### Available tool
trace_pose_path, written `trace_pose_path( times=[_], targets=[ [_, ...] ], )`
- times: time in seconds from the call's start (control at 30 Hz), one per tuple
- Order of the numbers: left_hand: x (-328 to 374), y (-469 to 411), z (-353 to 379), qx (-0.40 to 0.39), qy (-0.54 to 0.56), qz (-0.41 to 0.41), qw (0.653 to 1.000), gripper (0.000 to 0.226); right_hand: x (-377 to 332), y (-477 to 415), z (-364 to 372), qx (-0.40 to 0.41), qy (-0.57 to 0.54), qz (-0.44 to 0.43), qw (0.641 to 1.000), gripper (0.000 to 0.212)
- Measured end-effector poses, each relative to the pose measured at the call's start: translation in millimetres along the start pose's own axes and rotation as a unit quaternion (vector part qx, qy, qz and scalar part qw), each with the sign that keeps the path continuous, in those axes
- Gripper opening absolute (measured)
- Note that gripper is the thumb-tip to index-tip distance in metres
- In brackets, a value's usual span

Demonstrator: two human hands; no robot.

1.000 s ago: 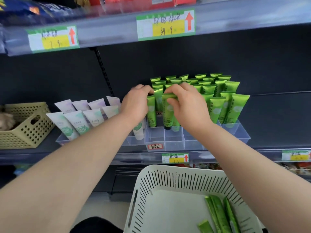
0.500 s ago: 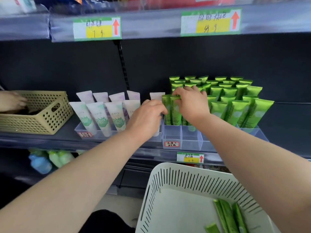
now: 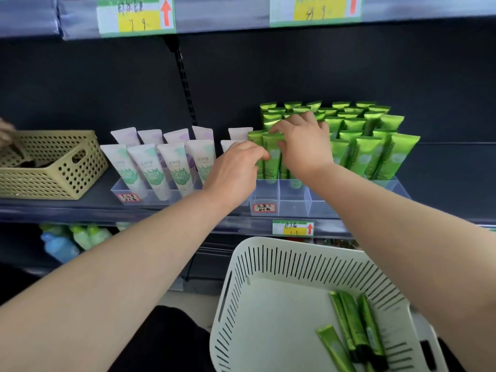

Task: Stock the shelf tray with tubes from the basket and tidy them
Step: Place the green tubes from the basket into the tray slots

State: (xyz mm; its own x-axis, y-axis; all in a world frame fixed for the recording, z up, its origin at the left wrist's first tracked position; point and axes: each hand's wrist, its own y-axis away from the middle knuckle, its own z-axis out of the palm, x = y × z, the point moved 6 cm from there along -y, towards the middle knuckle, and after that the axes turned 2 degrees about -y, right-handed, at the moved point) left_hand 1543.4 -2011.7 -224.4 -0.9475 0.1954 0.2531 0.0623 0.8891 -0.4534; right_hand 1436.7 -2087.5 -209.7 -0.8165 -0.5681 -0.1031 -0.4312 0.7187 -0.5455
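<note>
Green tubes (image 3: 359,151) stand in rows in the clear shelf tray (image 3: 319,208). The right hand (image 3: 302,146) pinches the top of the front-left tube (image 3: 271,159). The left hand (image 3: 234,171) curls its fingertips against that tube, but I cannot tell if it grips. 4 loose tubes (image 3: 354,323) lie in the white basket (image 3: 268,264).

The dark shelf (image 3: 451,189) carries three things in a row. Below the right hand (image 3: 300,146) sits a clear divided tray (image 3: 295,205) of upright green tubes (image 3: 359,154), running on to that hand's right. Beneath the left hand (image 3: 233,170) and on to its left stands a second clear tray (image 3: 153,200) of pale tubes (image 3: 150,167). Further left of that hand, apart from the trays, rests a tan perforated basket (image 3: 53,170).
</note>
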Motion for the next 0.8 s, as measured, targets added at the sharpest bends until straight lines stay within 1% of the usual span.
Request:
trace_pose_path(
  times=[0.13, 0.2, 0.3, 0.4, 0.47, 0.5, 0.57, 0.6, 0.67, 0.73, 0.8],
  targets=[
    [17, 10, 10, -0.014, 0.005, 0.001, 1.000, 0.035, 13, 42, -24, 0.077, -0.021, -0.003, 0.997, 0.026],
    [26, 23, 25, -0.024, 0.021, 0.002, 0.999, 0.034, 23, 78, -27, 0.099, -0.023, -0.001, 0.995, 0.022],
    [44, 49, 58, -0.063, 0.048, 0.008, 0.997, 0.033, 41, 137, -19, 0.083, -0.026, 0.007, 0.996, 0.022],
    [62, 75, 98, -0.107, 0.069, 0.025, 0.992, 0.032, 61, 189, 3, 0.023, -0.025, 0.030, 0.999, 0.022],
    [70, 93, 127, -0.145, 0.071, 0.010, 0.987, 0.034, 72, 220, 23, -0.041, -0.025, 0.053, 0.997, 0.023],
    [74, 102, 142, -0.171, 0.071, 0.000, 0.983, 0.035, 77, 235, 34, -0.089, -0.028, 0.066, 0.993, 0.025],
    [79, 125, 174, -0.234, 0.067, -0.018, 0.970, 0.037, 84, 263, 60, -0.219, -0.027, 0.098, 0.971, 0.031],
    [80, 136, 189, -0.265, 0.065, -0.031, 0.962, 0.037, 89, 278, 76, -0.291, -0.023, 0.119, 0.949, 0.036],
    [78, 159, 215, -0.316, 0.064, -0.060, 0.945, 0.039, 99, 307, 101, -0.419, -0.023, 0.176, 0.890, 0.047],
    [75, 179, 232, -0.351, 0.068, -0.080, 0.930, 0.041, 106, 334, 119, -0.507, -0.029, 0.218, 0.833, 0.056],
    [73, 191, 244, -0.375, 0.076, -0.089, 0.920, 0.040, 106, 357, 132, -0.579, -0.030, 0.228, 0.782, 0.060]
  ],
)
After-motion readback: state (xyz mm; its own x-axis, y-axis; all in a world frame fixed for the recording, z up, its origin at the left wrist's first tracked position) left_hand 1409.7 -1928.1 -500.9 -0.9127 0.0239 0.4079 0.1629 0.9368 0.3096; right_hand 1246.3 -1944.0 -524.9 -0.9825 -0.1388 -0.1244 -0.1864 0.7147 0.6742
